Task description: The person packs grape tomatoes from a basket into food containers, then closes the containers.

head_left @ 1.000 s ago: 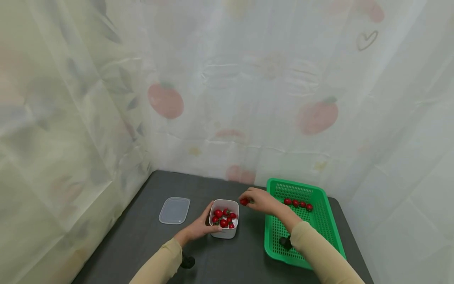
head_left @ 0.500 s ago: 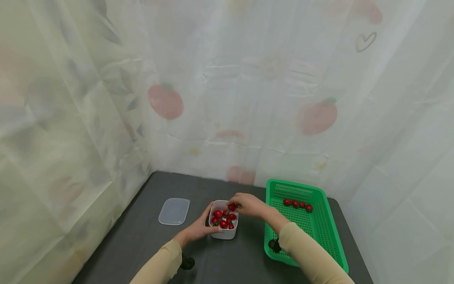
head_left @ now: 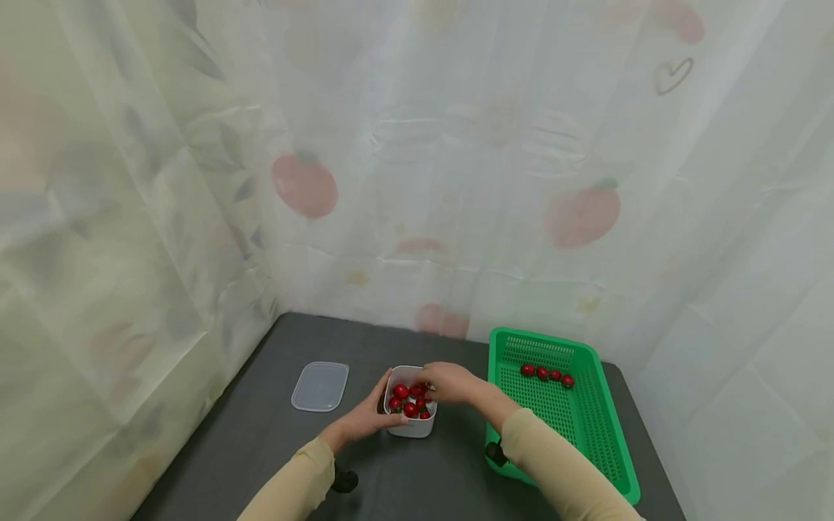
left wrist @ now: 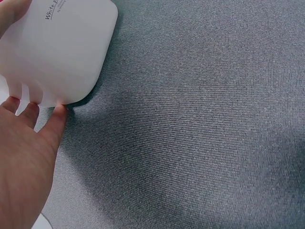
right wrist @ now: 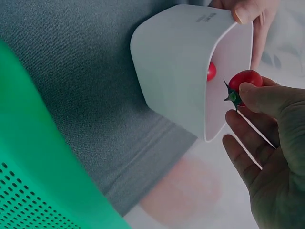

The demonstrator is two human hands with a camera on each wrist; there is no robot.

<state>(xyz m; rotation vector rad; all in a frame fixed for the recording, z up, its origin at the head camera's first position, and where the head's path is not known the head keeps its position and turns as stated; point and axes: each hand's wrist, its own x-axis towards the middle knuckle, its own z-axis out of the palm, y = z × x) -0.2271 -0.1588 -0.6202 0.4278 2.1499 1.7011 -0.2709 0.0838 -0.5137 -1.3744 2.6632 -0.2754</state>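
Observation:
A white square plastic box [head_left: 410, 430] stands on the dark table with several red cherry tomatoes [head_left: 400, 391] inside. My left hand [head_left: 363, 420] holds it from the left, thumb at the near rim; in the left wrist view several fingertips press the box's side. At the far right of the opening is my right hand [head_left: 449, 382]. Between thumb and fingers it pinches a cherry tomato [right wrist: 248, 78] with a green stem, seen at the mouth of the box in the right wrist view. The other fingers of that hand spread loosely beside the rim.
A green perforated basket [head_left: 547, 336] sits at the right, under my right forearm, with several cherry tomatoes [head_left: 542, 373] in a row near its far end. The translucent lid [head_left: 321, 387] lies left of the box. Printed curtains rise behind the table.
My right hand has moved left, from between basket and box to over the box, then slightly lower into its opening with the cherry tomato. The left hand and box have stayed put.

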